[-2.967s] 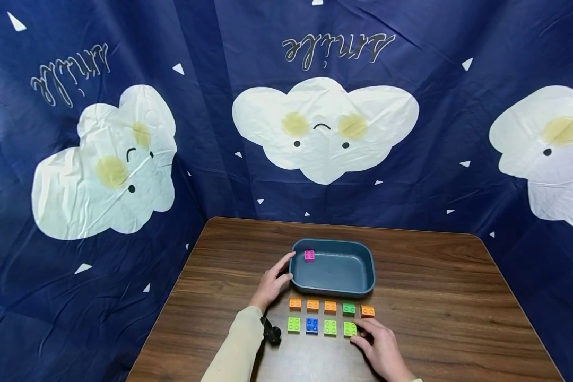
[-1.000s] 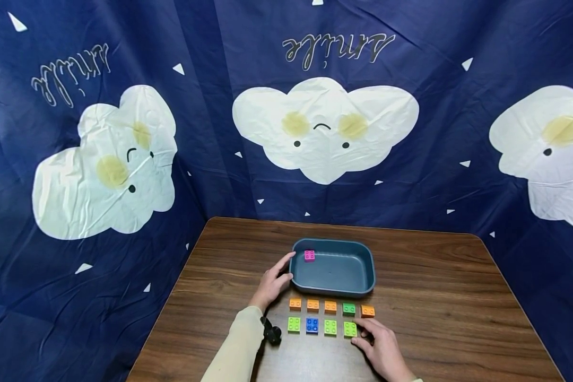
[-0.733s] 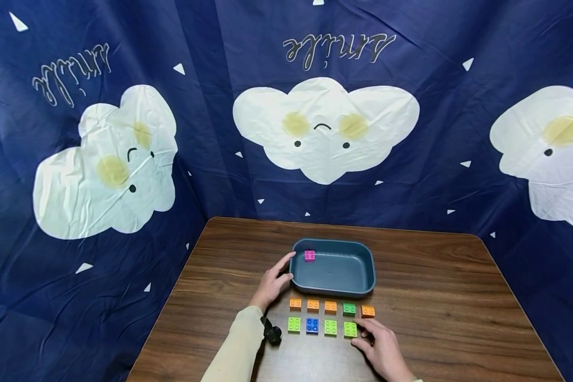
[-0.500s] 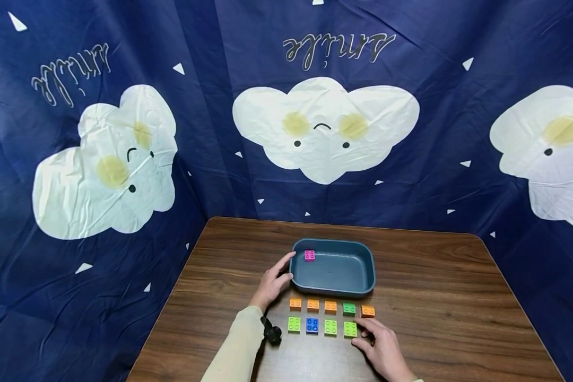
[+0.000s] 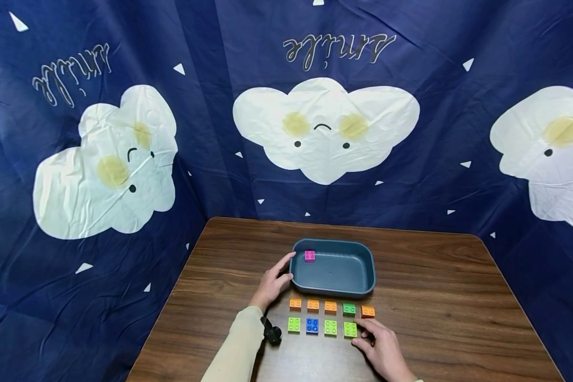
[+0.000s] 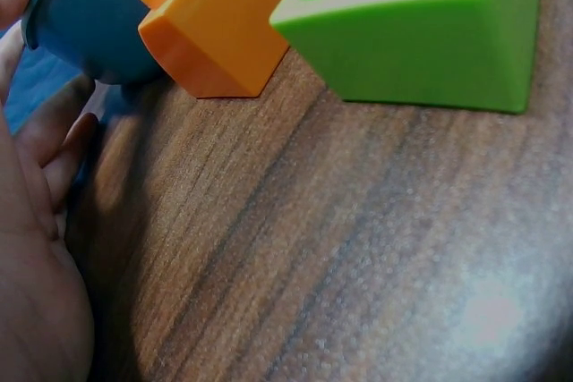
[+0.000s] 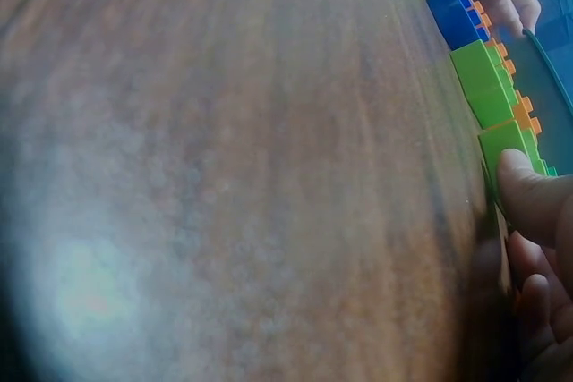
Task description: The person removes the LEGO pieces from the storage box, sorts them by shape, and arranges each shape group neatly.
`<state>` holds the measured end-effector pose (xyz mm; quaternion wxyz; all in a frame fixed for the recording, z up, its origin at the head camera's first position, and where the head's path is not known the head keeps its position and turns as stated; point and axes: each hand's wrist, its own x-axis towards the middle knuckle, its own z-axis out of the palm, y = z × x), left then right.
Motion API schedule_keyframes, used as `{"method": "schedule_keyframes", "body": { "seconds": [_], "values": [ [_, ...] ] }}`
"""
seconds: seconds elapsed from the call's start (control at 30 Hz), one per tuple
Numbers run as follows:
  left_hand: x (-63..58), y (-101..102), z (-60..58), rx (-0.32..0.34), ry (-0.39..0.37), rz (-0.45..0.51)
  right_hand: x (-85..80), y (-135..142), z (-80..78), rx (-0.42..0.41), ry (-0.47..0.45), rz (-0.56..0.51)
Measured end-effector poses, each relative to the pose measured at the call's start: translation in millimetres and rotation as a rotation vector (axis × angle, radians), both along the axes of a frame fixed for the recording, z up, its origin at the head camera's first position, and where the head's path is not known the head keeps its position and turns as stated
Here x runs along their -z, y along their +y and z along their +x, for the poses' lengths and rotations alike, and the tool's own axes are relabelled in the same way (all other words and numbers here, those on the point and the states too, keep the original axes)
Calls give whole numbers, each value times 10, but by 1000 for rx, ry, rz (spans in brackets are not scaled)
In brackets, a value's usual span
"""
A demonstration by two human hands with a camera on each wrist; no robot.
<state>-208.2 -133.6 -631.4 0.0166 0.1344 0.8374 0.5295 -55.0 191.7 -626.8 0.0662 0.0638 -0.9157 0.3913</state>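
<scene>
My left hand (image 5: 270, 285) rests against the left end of a dark teal bin (image 5: 333, 293), thumb and index fingertip spread along its rim. A pink brick (image 5: 310, 256) lies inside the bin at its far left. At the right end of the near row, my right hand (image 5: 381, 347) pinches a lime green brick (image 5: 350, 329) between thumb and index finger. The right wrist view has the thumb (image 7: 528, 190) pressed on that brick's near face. Left of it in the row are a lime brick (image 5: 330, 327), a blue brick (image 5: 312, 326) and another lime brick (image 5: 293, 325).
Between the near row and the bin runs a row of smaller bricks: three orange ones, a green brick (image 5: 348, 309) and, at the right end, an orange brick (image 5: 367, 311). All sit on a brown wooden table (image 5: 439, 276). A blue cloud-printed curtain (image 5: 439, 175) hangs around it.
</scene>
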Motion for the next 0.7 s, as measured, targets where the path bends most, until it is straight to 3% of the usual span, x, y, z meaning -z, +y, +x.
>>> {"method": "schedule_keyframes", "body": {
  "seconds": [0.4, 0.57, 0.7],
  "values": [
    [7, -2, -8, 18, 26, 32, -78, 31, -1, -19, -94, -35],
    [13, -9, -5, 18, 26, 28, -126, 35, 13, -10, -73, -39],
    [22, -12, -10, 14, 8, 28, -221, 30, 28, -1, -2, -56]
  ]
}}
